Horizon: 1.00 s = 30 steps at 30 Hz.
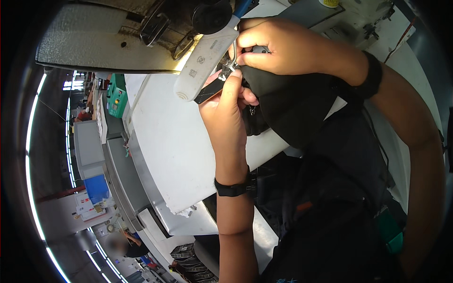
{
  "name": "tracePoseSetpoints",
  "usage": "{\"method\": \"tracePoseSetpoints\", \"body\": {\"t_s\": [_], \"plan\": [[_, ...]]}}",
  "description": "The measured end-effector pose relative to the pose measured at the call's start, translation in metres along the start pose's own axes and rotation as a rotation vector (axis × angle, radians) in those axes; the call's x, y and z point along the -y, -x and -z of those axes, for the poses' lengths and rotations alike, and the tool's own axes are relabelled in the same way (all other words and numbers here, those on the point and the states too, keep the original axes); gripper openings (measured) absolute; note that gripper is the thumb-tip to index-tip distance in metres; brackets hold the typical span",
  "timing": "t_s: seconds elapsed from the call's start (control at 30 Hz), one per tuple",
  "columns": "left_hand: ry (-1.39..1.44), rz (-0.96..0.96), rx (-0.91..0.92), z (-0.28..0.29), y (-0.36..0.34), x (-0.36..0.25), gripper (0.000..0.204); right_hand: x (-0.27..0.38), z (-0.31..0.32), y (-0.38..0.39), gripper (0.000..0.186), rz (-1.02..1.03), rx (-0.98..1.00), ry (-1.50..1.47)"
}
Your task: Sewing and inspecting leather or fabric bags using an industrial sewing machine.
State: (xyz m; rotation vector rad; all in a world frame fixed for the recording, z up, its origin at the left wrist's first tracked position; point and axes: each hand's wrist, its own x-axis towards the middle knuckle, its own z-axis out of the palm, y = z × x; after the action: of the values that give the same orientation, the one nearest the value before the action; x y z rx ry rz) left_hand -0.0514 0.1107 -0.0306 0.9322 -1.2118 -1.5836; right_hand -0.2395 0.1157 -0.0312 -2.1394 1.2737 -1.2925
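Observation:
Both my hands meet at a sewing machine's working end, near the top middle. My left hand is closed, its thumb near the small metal parts and its fingers curled at the edge of a black fabric piece. Just above it, my right hand is closed in a pinch beside a thin bent silvery metal piece. Whether the right fingertips grip that metal or something behind it is hidden. The fabric drapes from under my right hand toward my lap. A small dark metal fitting hangs below my left fingers.
The sewing machine's head overhangs from the upper left. A pale rounded bar slants close beside my left hand. The white tabletop spreads to the left. Farther off are a green case, a blue bin and another person.

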Motion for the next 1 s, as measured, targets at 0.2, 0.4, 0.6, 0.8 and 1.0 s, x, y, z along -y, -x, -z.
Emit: {"method": "tracePoseSetpoints", "body": {"t_s": [0.2, 0.4, 0.6, 0.8, 1.0], "plan": [[0.043, -0.006, -0.002, -0.002, 0.001, 0.003, 0.017, 0.0, 0.004, -0.002, 0.01, -0.002, 0.042, -0.004], [0.026, 0.009, -0.018, -0.002, 0.001, 0.002, 0.014, 0.0, 0.003, -0.002, 0.01, -0.017, 0.041, -0.04], [0.016, 0.019, 0.007, -0.004, -0.002, -0.004, 0.009, 0.004, 0.008, -0.002, 0.01, -0.048, 0.042, -0.035], [-0.014, 0.021, -0.009, -0.002, -0.002, 0.0, 0.008, -0.002, 0.004, 0.001, 0.008, -0.058, 0.07, 0.022], [-0.09, 0.002, 0.039, 0.003, -0.005, 0.006, 0.012, 0.056, 0.083, 0.064, 0.023, 0.382, -0.408, 0.859]]}}
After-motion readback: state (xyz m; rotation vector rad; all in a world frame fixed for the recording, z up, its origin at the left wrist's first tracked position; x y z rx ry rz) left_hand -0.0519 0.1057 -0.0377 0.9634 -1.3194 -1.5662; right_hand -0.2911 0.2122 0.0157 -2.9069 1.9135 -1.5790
